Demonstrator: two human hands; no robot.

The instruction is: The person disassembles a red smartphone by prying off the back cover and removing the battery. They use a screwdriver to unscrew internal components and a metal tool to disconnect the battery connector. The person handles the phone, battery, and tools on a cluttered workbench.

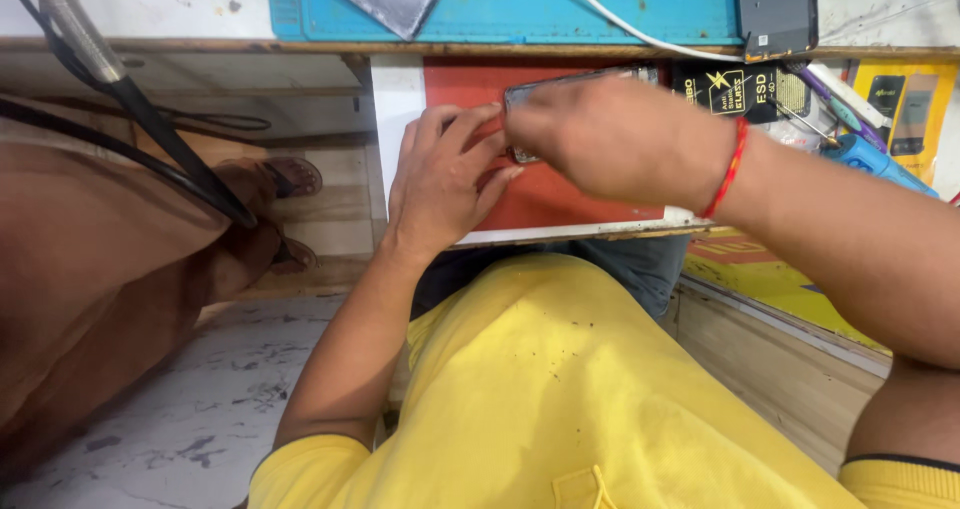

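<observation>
So you've got the phone (575, 81) pinned flat on the red mat (560, 194), up around 12 o'clock from your lap, right under the bench edge. Your right hand (620, 139) is curled over it from the 3 o'clock side, fingers closed on its near edge, and most of the phone is hidden under your knuckles, so only the top edge and a corner show. Your left hand (445, 174) comes in from 9 o'clock with the fingers together, tips pressed down on the mat right at the phone's left end. Looks to me like that's there to brace it so it doesn't slide while the right hand works.

The blue work mat (520, 9) sits up at 12 with a white cable (640, 31) trailing across it. Packaged screen protectors (740, 89) and a blue-handled tool (880, 164) are parked at 2 o'clock, close to your right wrist. Somebody's sandalled foot (285, 179) is off at 9 o'clock.
</observation>
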